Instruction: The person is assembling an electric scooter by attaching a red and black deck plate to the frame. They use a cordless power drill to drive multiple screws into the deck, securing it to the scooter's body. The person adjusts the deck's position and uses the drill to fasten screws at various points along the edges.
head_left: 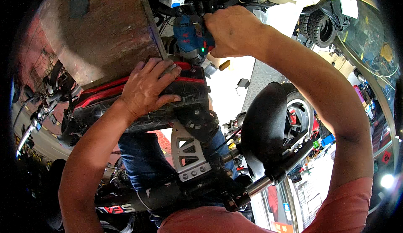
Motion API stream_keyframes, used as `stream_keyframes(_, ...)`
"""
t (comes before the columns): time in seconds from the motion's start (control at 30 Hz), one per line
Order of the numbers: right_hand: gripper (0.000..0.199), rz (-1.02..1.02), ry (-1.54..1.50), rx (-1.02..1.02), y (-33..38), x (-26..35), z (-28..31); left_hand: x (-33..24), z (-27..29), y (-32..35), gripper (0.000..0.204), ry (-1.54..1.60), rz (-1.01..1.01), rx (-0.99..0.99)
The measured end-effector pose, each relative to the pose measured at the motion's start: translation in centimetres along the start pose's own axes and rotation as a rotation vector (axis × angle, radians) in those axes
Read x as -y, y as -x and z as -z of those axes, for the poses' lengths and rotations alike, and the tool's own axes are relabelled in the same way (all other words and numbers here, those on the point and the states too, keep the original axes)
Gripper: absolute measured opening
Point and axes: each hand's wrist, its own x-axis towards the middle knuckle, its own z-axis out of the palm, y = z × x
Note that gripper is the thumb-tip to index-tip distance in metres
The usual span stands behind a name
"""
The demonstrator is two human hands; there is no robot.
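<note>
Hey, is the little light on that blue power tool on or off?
On: a small green light glows on the blue power tool, beside the right hand.

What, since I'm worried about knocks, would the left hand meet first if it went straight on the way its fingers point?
Sliding over the red-trimmed black part under it, the left hand would probably meet the blue power tool first, near its lower end; depth is unclear here.

I see a plastic drill (183, 30), a deck (192, 93) with glossy trim (191, 80), a smooth metal bracket (192, 169), a matt fender (263, 124).
</note>
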Motion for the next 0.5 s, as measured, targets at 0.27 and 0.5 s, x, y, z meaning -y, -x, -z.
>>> stream_keyframes(0.27, 0.045, 0.024, 0.013, -0.040, 0.0, -0.1, -0.4, -0.1, 0.0, 0.0, 0.083, -0.012, -0.013, -0.019)
stream_keyframes(0.5, 0.047, -0.005, -0.005, 0.021, 0.2, 0.2, 0.2, 0.2, -0.3, 0.2, 0.083, -0.044, -0.036, -0.033)
